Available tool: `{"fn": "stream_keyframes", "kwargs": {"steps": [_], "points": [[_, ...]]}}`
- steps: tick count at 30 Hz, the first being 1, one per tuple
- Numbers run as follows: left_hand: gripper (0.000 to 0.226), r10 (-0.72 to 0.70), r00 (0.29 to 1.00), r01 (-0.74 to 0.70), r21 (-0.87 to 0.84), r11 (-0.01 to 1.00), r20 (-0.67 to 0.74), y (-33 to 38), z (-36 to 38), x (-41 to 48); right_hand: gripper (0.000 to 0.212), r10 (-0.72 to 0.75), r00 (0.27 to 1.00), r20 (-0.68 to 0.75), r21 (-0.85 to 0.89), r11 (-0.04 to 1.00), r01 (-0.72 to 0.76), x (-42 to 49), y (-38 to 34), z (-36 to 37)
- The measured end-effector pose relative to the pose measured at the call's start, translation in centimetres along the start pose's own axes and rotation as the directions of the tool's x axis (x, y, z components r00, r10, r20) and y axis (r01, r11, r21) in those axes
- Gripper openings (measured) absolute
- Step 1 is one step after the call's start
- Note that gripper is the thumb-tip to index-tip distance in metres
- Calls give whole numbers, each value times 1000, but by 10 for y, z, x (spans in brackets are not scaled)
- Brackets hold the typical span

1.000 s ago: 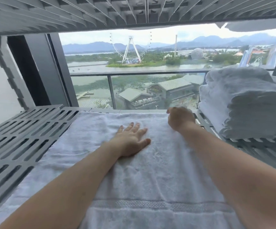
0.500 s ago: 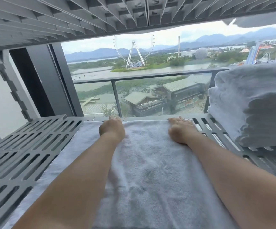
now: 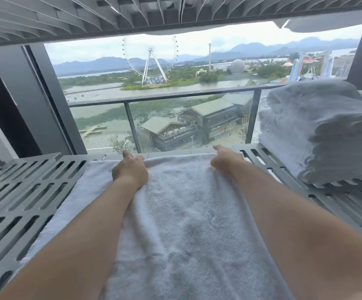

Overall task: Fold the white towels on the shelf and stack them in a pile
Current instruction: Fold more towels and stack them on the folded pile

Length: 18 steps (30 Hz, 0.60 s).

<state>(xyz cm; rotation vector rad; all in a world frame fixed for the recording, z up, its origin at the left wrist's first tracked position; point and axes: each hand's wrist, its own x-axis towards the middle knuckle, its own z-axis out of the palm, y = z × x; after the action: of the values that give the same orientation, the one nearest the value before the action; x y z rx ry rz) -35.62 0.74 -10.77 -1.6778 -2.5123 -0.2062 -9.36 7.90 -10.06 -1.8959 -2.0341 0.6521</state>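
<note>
A white towel (image 3: 186, 213) lies spread lengthwise on the grey slatted shelf (image 3: 24, 202), running from the near edge to the far edge. My left hand (image 3: 130, 169) is curled over the towel's far edge, left of centre, fingers closed on the cloth. On the far right corner of that same edge sits my right hand (image 3: 223, 159), also gripping the towel. Both forearms stretch over the towel. A pile of folded white towels (image 3: 318, 131) stands on the shelf at the right, apart from both hands.
Another slatted shelf (image 3: 132, 14) hangs low overhead, with a bit of white cloth at its right end. Behind the shelf is a window with a balcony rail (image 3: 175, 98). Bare slats lie to the left of the towel.
My left hand, flat on the middle of the towel a second ago, has moved to the far edge and closed on it. My right hand stayed at the far right corner.
</note>
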Motion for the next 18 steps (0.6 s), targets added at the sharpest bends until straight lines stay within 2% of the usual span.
{"fn": "stream_keyframes", "kwargs": {"steps": [2, 4, 5, 7, 9, 11, 13, 15, 18], "points": [[35, -6, 1000, 5, -31, 1000, -29, -1, 3, 0, 70, 27, 996, -88, 91, 996, -19, 1, 5, 3], [32, -5, 998, 0, -73, 997, -66, -1, 5, -1, 45, 45, 962, -271, 134, 991, -9, 2, 8, 13], [30, -1, 996, -8, -99, 995, -86, -2, 6, -1, 38, 15, 926, -376, 98, 995, 23, 2, 7, 17], [24, 12, 992, -30, -143, 989, -128, -3, 7, -2, 33, -158, 852, -499, -88, 987, 132, 3, 4, 24], [19, 30, 983, -57, -147, 987, -183, -5, 8, -4, 43, -340, 838, -426, -250, 935, 253, 6, 1, 30], [19, 30, 970, -67, -145, 987, -241, -4, 9, -7, 62, -350, 896, -272, -286, 919, 272, 6, 0, 31], [26, 21, 964, -59, -137, 989, -265, -2, 7, -12, 68, -330, 917, -224, -304, 918, 256, 6, 1, 30], [36, 30, 964, -61, -112, 992, -265, 2, 4, -17, 63, -338, 904, -262, -296, 920, 258, 5, 1, 30], [39, 75, 953, -89, -33, 996, -292, 6, 0, -21, 39, -368, 871, -326, -352, 902, 249, 5, 1, 31]]}}
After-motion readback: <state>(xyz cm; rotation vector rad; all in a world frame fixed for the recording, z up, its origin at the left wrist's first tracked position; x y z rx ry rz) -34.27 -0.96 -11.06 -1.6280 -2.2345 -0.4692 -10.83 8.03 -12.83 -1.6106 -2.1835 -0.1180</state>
